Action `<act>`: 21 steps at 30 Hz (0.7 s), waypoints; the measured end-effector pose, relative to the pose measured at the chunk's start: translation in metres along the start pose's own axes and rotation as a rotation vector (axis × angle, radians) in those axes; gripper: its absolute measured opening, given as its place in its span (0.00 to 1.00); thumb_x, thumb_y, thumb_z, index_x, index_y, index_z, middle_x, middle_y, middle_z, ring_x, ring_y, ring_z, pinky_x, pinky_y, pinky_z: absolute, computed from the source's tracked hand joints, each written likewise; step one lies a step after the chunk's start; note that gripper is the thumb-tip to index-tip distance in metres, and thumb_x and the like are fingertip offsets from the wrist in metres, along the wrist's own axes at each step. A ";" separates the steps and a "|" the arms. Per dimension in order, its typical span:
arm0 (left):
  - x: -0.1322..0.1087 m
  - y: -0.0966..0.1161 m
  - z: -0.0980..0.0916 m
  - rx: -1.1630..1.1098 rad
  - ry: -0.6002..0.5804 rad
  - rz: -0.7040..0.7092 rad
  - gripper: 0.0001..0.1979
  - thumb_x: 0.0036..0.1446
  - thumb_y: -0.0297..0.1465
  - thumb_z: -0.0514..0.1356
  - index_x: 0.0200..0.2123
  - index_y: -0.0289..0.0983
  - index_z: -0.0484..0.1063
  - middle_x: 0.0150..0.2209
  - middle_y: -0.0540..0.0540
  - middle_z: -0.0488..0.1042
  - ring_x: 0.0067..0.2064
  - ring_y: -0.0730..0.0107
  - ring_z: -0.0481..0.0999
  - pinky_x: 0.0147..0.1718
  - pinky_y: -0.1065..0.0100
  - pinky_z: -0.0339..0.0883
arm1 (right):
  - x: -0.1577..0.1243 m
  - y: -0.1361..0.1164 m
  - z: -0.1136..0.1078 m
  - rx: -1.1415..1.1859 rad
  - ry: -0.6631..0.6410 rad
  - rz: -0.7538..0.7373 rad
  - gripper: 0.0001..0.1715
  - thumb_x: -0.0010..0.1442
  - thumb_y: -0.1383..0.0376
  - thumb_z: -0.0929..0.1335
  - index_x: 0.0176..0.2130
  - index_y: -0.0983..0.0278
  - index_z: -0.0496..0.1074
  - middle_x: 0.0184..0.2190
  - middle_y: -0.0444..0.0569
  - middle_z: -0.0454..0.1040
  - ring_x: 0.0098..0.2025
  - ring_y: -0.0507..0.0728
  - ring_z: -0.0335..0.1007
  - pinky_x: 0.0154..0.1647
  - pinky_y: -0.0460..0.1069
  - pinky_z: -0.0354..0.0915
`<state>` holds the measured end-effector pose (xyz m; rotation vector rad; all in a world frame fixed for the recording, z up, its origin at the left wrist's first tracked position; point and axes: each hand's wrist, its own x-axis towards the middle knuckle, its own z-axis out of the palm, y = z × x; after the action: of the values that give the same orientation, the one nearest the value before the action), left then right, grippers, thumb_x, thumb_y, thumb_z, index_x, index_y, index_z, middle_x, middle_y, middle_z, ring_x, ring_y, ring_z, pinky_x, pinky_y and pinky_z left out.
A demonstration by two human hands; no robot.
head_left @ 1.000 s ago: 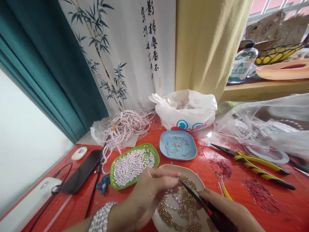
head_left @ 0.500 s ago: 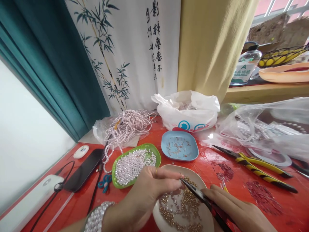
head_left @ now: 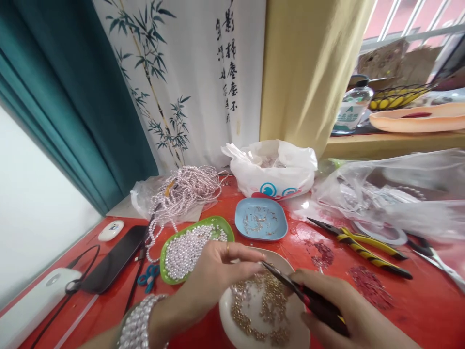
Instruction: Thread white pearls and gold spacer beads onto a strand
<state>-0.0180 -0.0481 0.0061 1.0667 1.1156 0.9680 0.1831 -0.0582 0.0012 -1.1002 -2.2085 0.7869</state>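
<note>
My left hand (head_left: 214, 271) pinches thumb and forefinger together above a cream plate (head_left: 227, 315); whatever lies between the fingertips is too small to make out. Wrapped in my right hand (head_left: 334, 295) is a pair of needle-nose pliers (head_left: 290, 281) with dark handles. The pliers' tips meet the left fingertips. On the plate below lie many gold beads (head_left: 250, 327) and a few pale ones. Just left of it, a green tray (head_left: 165, 274) holds white pearl beads (head_left: 189, 247). A blue tray (head_left: 261, 236) behind the plate contains small thin metal pieces.
Yellow-and-black pliers (head_left: 363, 247) and scissors (head_left: 439, 261) lie to the right. Strung pearls (head_left: 189, 186), a white plastic bag (head_left: 272, 172) and a clear bag (head_left: 399, 184) stand at the back. A phone (head_left: 114, 259) and white power bank (head_left: 39, 300) are at left.
The view has swung slightly right, so everything sits further left. My right hand has turned on the plier handles and now covers more of them. The tips stay at my left fingertips.
</note>
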 end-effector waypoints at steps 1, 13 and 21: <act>0.001 0.001 -0.001 0.043 -0.007 0.023 0.09 0.42 0.31 0.66 0.30 0.36 0.78 0.32 0.44 0.78 0.32 0.71 0.74 0.33 0.72 0.65 | 0.002 -0.001 -0.007 0.013 -0.058 0.037 0.18 0.50 0.71 0.61 0.41 0.60 0.70 0.31 0.46 0.75 0.28 0.53 0.71 0.25 0.45 0.67; -0.018 0.005 0.009 0.265 -0.309 0.044 0.12 0.41 0.24 0.62 0.33 0.38 0.77 0.37 0.45 0.74 0.28 0.75 0.69 0.26 0.75 0.62 | 0.009 0.067 -0.005 -0.853 0.122 0.242 0.17 0.57 0.62 0.60 0.40 0.71 0.69 0.36 0.60 0.69 0.41 0.66 0.65 0.41 0.59 0.61; -0.025 0.002 0.024 0.131 -0.261 0.114 0.08 0.43 0.28 0.64 0.31 0.37 0.77 0.35 0.45 0.74 0.36 0.67 0.73 0.36 0.69 0.65 | -0.002 -0.001 -0.004 0.407 -0.261 -0.051 0.25 0.61 0.57 0.57 0.55 0.63 0.56 0.52 0.55 0.63 0.55 0.57 0.58 0.52 0.54 0.57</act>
<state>0.0005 -0.0753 0.0155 1.3346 0.9198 0.8247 0.1865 -0.0590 0.0044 -0.7726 -2.1346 1.3492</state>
